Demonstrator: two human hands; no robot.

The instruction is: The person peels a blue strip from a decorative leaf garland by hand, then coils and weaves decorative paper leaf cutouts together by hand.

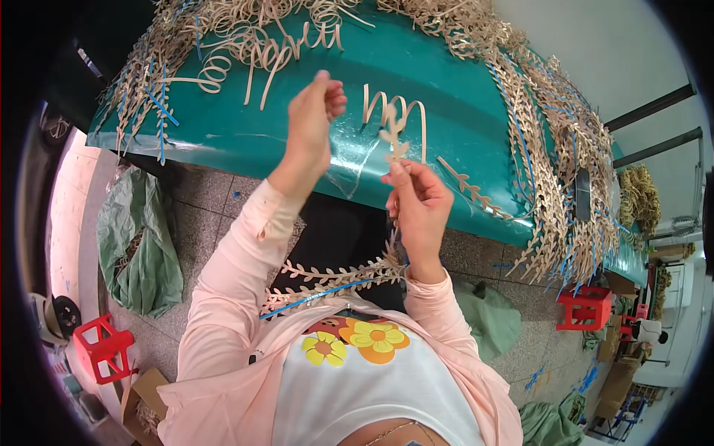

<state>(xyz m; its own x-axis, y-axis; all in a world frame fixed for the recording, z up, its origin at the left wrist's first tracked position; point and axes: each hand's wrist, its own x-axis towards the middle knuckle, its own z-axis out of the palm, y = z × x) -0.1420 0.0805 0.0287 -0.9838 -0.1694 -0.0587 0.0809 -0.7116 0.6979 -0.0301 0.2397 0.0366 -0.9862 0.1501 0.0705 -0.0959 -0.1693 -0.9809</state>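
Observation:
My right hand (421,195) pinches a strip of beige cut-out leaves (394,141) between thumb and fingers. Its tip stands up above the fingers, over the near edge of the green table. Below that hand, leafy strands (327,281) lie across my lap, with a blue strip (316,299) among them. Raised over the table to the left, my left hand (315,115) has its fingers curled in and its thumb pointing up; nothing shows in it. A loose beige coil (394,104) rests on the table between and beyond the hands. Another short leaf strip (476,195) lies right of my right hand.
Beige coiled strips (275,56) are heaped at the back of the green table (461,111). Leafy strands (554,163) hang over its right side, with a dark object (582,195) on them. Red stools (104,349) and green sacks (137,245) stand on the floor.

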